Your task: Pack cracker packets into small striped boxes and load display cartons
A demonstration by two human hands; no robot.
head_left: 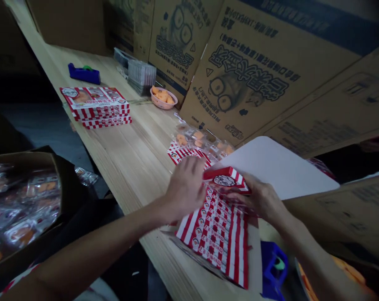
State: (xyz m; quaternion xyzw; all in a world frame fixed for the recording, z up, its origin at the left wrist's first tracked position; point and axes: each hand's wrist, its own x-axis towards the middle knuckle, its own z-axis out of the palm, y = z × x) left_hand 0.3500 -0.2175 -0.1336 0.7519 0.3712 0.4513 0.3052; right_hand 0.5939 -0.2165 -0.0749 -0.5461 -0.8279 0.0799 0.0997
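My right hand (261, 196) grips the right end of a red-and-white box (225, 179) with a round cartoon face on its side. That box is tilted over a row of matching striped boxes (213, 234), packed tightly in an open carton (255, 251). At the left end of the same box is my left hand (186, 188), slightly blurred, its fingers stretched out and apart; whether it touches the box is unclear. Just beyond the hands lie another striped box (185, 152) and several clear packets (197, 138) with orange pieces.
Stacked red-and-white boxes (97, 106), a blue tape dispenser (84, 74) and a pink basket (163, 98) stand farther along the table. Large cartons (255, 75) line the back. A second tape dispenser (274, 267) is at right; a box of packets (29, 200) is at left.
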